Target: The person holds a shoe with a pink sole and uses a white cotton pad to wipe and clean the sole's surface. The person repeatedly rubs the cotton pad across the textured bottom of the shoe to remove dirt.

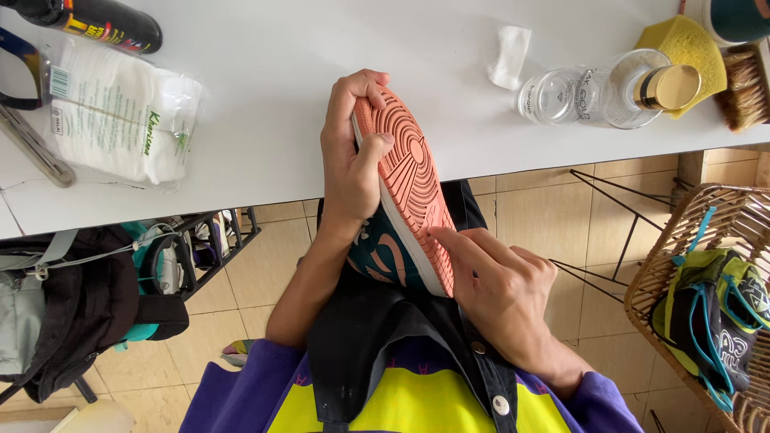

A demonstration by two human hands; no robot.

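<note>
A teal sneaker [393, 256] is held sole-up over the lap at the edge of the white table [265, 72]. The left hand [350, 164] is clamped around its toe end, thumb pressed on the tread. The right hand [497, 285] is held loosely curled with nothing in it, its index fingertip touching the salmon rubber outsole [409, 172] near the heel. The step in hand appears to be inspecting or picking at the sole; steady toe support and light fingertip pressure would be called for. The outsole is ribbed, with concentric rings and a white midsole edge. On the table are seen a clear glass bottle [597, 95] with a gold cap lying on its side, a yellow sponge [682, 44], a bristle brush [746, 88], a bag of cotton pads [120, 112], and a dark spray can [96, 20]. A wicker basket [682, 240] stands at right.
</note>
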